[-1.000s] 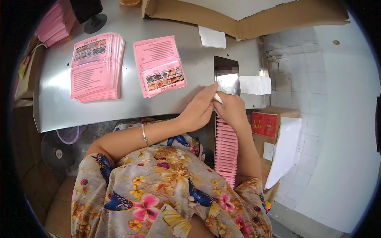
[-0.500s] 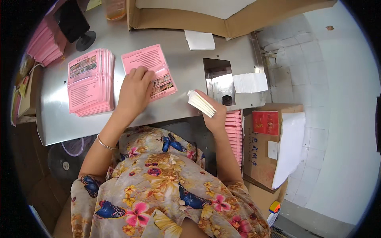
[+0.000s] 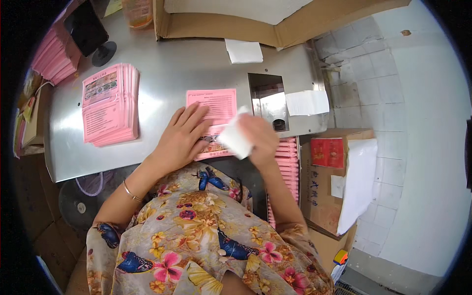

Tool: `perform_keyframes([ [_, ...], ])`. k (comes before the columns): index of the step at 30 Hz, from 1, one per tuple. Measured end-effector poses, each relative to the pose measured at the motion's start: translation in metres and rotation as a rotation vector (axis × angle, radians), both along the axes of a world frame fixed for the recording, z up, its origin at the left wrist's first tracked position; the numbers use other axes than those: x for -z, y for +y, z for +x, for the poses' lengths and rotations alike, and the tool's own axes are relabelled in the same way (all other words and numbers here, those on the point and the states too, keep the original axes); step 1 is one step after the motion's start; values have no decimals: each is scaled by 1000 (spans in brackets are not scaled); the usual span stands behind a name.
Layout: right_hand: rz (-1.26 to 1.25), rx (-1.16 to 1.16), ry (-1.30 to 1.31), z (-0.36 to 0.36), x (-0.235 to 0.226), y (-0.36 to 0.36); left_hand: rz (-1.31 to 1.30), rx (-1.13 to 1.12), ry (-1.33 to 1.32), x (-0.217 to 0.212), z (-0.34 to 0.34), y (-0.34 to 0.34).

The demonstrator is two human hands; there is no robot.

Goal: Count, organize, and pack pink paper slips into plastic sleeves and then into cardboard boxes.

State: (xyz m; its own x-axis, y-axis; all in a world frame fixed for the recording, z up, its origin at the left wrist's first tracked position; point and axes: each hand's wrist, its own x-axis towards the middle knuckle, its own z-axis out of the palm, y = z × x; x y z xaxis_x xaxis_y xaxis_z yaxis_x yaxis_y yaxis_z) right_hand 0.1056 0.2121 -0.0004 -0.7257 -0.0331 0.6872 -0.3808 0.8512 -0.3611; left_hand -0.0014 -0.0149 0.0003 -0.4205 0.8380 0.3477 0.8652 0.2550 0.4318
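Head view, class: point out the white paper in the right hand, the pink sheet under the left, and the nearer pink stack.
White paper (image 3: 235, 139): head view, its broad face.
Pink sheet (image 3: 222, 105): head view, its upper part.
Nearer pink stack (image 3: 104, 110): head view, its top piece.

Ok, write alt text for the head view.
A person's left hand rests on a pink rectangular printed sheet at the front edge of a shiny metal table, while the blurred right hand holds a white, paper-like rectangle over the sheet's lower right. A stack of similar pink sheets lies farther left.
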Motion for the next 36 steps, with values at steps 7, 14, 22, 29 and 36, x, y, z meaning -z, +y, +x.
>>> perform_keyframes([
  [7, 285, -31, -358, -21, -3, -4, 20, -96, -53, 14, -3, 21],
  [14, 402, 32, -439, -44, 5, -13, 55, -95, -10, 11, 4, 35],
  [22, 363, 203, -589, -53, 21, 27, 253, -29, -108, 14, 0, 32],
  [29, 146, 410, -608, -29, 12, 62, 6, 168, 72, 6, 4, 28],
  [36, 299, 402, -887, 16, -38, 66, 87, 258, -229, 2, -4, -10],
])
